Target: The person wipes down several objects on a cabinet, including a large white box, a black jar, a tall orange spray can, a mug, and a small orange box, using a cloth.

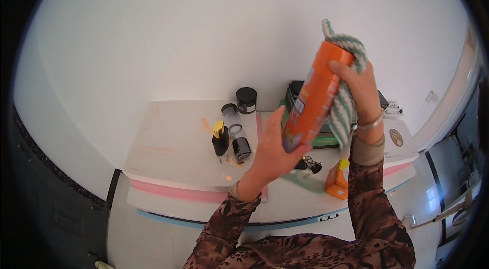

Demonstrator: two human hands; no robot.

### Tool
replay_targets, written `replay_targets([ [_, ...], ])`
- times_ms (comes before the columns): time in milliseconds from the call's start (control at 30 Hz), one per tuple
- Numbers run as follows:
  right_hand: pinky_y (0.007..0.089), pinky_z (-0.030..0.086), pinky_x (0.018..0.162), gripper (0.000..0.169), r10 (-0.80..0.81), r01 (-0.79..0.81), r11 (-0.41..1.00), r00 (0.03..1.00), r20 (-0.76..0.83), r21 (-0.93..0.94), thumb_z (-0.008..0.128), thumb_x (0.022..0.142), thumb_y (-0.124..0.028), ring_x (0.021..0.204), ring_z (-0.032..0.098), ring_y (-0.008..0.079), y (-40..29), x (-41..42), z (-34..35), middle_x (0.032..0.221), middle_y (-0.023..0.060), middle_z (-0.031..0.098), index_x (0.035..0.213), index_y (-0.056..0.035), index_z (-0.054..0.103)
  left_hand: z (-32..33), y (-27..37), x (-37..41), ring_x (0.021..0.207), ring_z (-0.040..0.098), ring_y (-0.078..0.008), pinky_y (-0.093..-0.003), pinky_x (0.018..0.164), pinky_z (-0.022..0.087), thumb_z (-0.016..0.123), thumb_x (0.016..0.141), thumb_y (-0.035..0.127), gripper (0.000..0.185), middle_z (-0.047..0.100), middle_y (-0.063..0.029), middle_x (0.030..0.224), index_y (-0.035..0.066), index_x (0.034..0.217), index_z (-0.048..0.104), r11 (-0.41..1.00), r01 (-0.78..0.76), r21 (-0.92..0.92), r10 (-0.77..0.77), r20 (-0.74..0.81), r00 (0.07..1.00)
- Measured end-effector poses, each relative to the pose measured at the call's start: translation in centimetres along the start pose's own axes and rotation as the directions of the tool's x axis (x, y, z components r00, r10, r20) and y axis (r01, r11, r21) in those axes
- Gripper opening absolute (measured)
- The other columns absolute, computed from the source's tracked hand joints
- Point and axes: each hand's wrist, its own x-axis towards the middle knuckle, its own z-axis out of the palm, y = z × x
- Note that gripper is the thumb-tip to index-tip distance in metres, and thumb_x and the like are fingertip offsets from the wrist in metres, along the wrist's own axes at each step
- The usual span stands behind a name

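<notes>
Both hands hold up an orange spray can (319,93), tilted, its orange cap towards the upper right. My left hand (273,148) grips the can's lower end, fingers behind and thumb in front. Near the cap, my right hand (357,82) has its thumb on the can and holds a green-and-white striped cloth (344,116) against the far side. Part of the cloth hangs below the hand; its tip sticks up past the cap. The right fingers are mostly hidden. Writing on the can is blurred.
On the white cabinet stand a black pump bottle (220,143), a clear tumbler (240,147), a black-lidded jar (246,100), keys (310,166) and an orange container (337,183). Dark and green boxes (324,140) lie behind the can. A white wall (229,32) rises behind.
</notes>
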Motion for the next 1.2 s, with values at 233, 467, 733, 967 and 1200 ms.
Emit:
replay_targets([
  [233, 0.025, 0.043, 0.076, 0.035, 0.045, -0.038, 0.997, 0.993, 0.108, -0.068, 0.061, 0.082, -0.017, 0.085, 0.053, 0.011, -2.4, -5.5, -2.0, 0.095, 0.0049, 0.059, 0.109, 0.0035, 0.054, 1.3, 2.9, -3.4, 0.121, 0.036, -0.0238, -0.0328, 0.099, 0.029, 0.073, 0.065, 0.022, 0.105, 0.034, -0.0172, 0.131, 0.005, 0.139, 0.001, 0.854, 0.266, -0.447, -0.038, 0.456, 0.889],
  [467, 0.027, 0.042, 0.076, 0.029, -0.058, 0.187, 0.955, 0.879, 0.474, -0.229, 0.058, 0.084, -0.018, 0.086, 0.053, 0.0161, -5.6, -5.8, -4.0, 0.099, 0.01, 0.057, 0.101, 0.0057, 0.058, 0.6, 2.3, -5.5, 0.121, 0.035, -0.0209, -0.0333, 0.101, 0.026, 0.073, 0.067, 0.03, 0.105, 0.031, -0.0144, 0.134, 0.005, 0.14, 0.002, 0.724, 0.393, -0.567, 0.093, 0.644, 0.76],
  [733, 0.0511, 0.018, 0.102, 0.016, -0.326, 0.561, 0.535, 0.827, 0.459, -0.631, 0.066, 0.071, -0.023, 0.12, 0.037, 0.0313, -5.3, -10.1, 0.5, 0.116, 0.0031, 0.055, 0.085, -0.0149, 0.065, 2.2, 1.2, -7.2, 0.12, 0.036, -0.0194, -0.033, 0.099, 0.03, 0.06, 0.08, 0.029, 0.077, 0.035, -0.0098, 0.131, 0.002, 0.137, 0.016, 0.308, 0.496, -0.812, 0.08, 0.542, 0.837],
  [967, 0.0482, 0.021, 0.104, 0.041, -0.138, 0.442, 0.801, 0.793, 0.593, -0.405, 0.06, 0.076, -0.02, 0.126, 0.024, 0.0413, -0.8, -18.9, 3.7, 0.135, 0.0132, 0.036, 0.116, -0.0138, 0.056, 0.5, -0.3, -6.6, 0.11, 0.049, -0.0238, -0.0362, 0.092, 0.042, 0.038, 0.093, 0.039, 0.05, 0.046, -0.0129, 0.123, 0.002, 0.127, 0.037, 0.085, 0.344, -0.935, -0.177, 0.326, 0.929],
  [1200, 0.053, 0.016, 0.104, 0.043, -0.29, 0.562, 0.692, 0.791, 0.539, -0.453, 0.059, 0.07, -0.021, 0.125, 0.026, 0.0416, 0.8, -16.1, 1.6, 0.135, 0.0143, 0.035, 0.113, -0.0165, 0.058, 1.0, -0.1, -7.2, 0.112, 0.047, -0.0166, -0.0346, 0.093, 0.04, 0.042, 0.092, 0.028, 0.05, 0.042, -0.0103, 0.128, 0.004, 0.133, 0.028, 0.534, 0.387, -0.751, -0.139, 0.374, 0.917],
])
